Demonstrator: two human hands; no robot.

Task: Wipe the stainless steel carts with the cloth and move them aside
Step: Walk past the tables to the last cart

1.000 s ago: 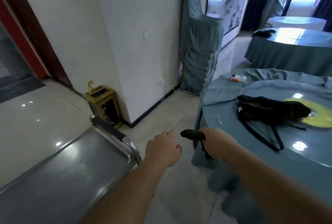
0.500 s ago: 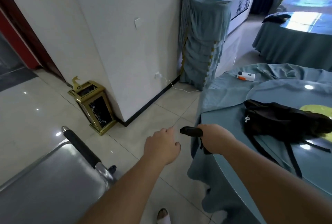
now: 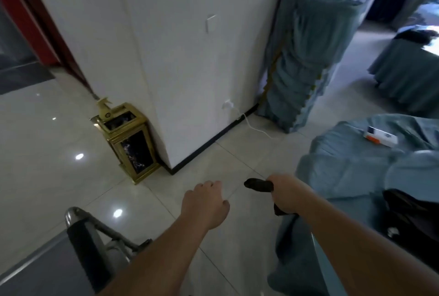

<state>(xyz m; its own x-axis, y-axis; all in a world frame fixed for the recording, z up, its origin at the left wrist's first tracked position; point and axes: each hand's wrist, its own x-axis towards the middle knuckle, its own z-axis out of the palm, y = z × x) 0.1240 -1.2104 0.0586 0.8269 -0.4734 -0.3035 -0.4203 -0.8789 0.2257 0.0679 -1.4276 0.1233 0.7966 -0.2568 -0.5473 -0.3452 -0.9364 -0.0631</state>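
The floor (image 3: 59, 177) is of glossy pale tiles that reflect lamps. A white wall corner (image 3: 180, 58) stands in the upper middle, with a gold bin (image 3: 129, 141) beside it. The cart (image 3: 47, 260) is at the lower left. The left hand (image 3: 205, 203) hangs loosely curled and holds nothing. The right hand (image 3: 288, 194) grips a dark cloth (image 3: 259, 185), near a table (image 3: 356, 172) with blue covering at the right.

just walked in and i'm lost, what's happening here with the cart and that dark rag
A person is mid-cleaning. Their right hand grips a dark cloth, while the left hand hangs free, fingers loosely curled, holding nothing. The stainless steel cart sits at lower left, untouched right now. A cloth-covered table is to the right and a gold bin stands by the wall.
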